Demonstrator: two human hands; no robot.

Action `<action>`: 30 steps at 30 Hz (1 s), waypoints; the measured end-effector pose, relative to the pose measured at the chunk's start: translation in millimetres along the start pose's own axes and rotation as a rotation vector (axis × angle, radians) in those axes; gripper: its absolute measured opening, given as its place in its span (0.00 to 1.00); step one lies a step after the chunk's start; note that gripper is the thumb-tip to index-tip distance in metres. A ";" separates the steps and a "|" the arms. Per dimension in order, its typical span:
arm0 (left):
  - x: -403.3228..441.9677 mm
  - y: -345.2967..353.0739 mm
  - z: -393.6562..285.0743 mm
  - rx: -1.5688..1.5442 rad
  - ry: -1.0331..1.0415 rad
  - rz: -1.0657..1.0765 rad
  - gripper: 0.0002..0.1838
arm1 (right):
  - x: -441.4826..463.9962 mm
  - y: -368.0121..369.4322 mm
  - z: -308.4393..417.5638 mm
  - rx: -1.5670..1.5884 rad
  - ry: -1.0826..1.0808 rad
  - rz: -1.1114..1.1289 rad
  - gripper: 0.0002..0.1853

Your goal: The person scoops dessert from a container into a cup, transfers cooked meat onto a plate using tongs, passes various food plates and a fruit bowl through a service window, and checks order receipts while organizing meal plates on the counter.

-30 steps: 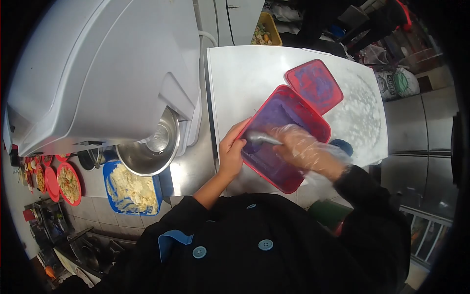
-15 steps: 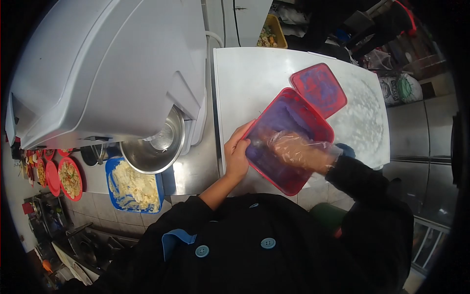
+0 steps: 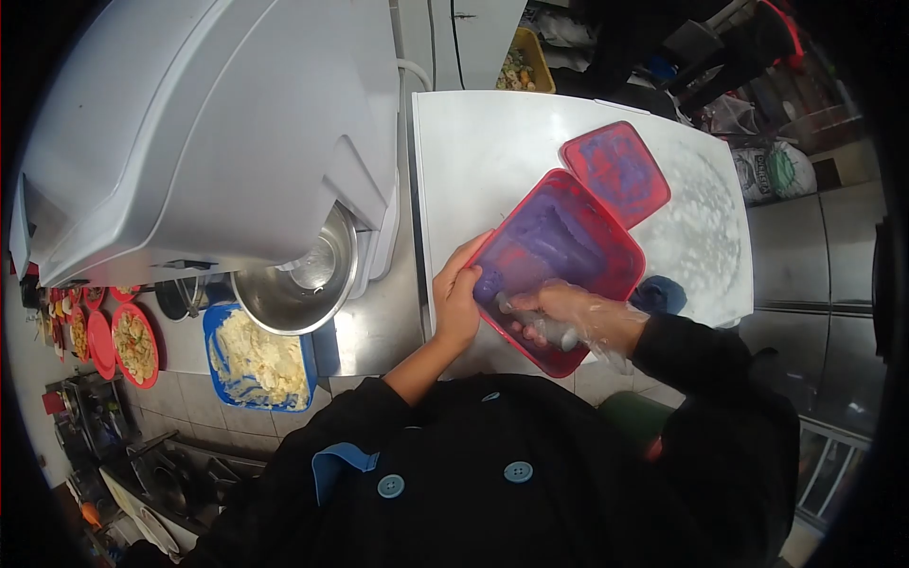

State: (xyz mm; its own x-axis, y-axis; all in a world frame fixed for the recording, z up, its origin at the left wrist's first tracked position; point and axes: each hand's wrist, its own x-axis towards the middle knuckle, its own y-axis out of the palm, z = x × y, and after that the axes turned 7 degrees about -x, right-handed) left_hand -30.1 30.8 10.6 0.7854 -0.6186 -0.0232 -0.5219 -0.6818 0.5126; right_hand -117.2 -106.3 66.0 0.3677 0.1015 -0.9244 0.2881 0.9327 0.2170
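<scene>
Gripping the metal tool (image 3: 568, 337), the gloved right hand (image 3: 565, 306) sits low in the red tub (image 3: 627, 273), right of the frame's centre, the tool slanting from upper left to lower right. Most purple mix (image 3: 561, 235) lies above that hand in the frame; the left hand (image 3: 458, 299) is clamped on the tub's left rim, beside a smaller clump.

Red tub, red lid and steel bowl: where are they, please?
Red tub (image 3: 621, 265), head view: its inner wall.
Red lid (image 3: 616, 175), head view: its purple-smeared middle.
Steel bowl (image 3: 279, 301), head view: its inner wall.
</scene>
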 end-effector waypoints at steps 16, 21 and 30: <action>0.8 2.4 -0.8 0.012 0.017 -0.007 0.24 | -13.2 -13.0 4.2 -0.623 -0.279 -0.325 0.19; 0.6 4.9 -1.2 0.001 0.012 -0.013 0.24 | 8.6 -24.7 13.1 -0.349 -0.259 -0.086 0.23; 19.5 -3.9 1.8 -0.017 0.027 0.090 0.22 | -31.6 -38.2 57.4 -0.499 -0.196 0.152 0.15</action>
State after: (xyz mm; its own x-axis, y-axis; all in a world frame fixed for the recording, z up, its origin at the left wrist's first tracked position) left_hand -13.4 20.6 6.6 0.7447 -0.6657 0.0467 -0.5851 -0.6176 0.5257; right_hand -89.1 -165.0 104.9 0.5438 0.2256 -0.8083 -0.2169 0.9682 0.1243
